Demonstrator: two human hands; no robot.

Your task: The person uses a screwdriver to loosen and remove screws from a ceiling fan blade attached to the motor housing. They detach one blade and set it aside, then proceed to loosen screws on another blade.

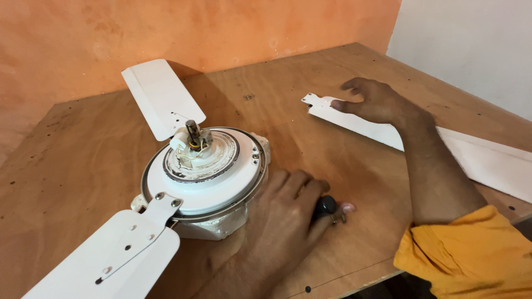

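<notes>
Beside the fan motor (pixel 208 174), your left hand (pixel 288 218) was closed around a dark tool handle (pixel 326 206), while your right hand (pixel 374 102) lay spread on the loose blade (pixel 471 155), probably light, stiff and best held by its edges.

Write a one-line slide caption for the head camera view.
Left hand grips a black tool handle beside a ceiling fan motor; right hand rests on a detached white blade.
</notes>
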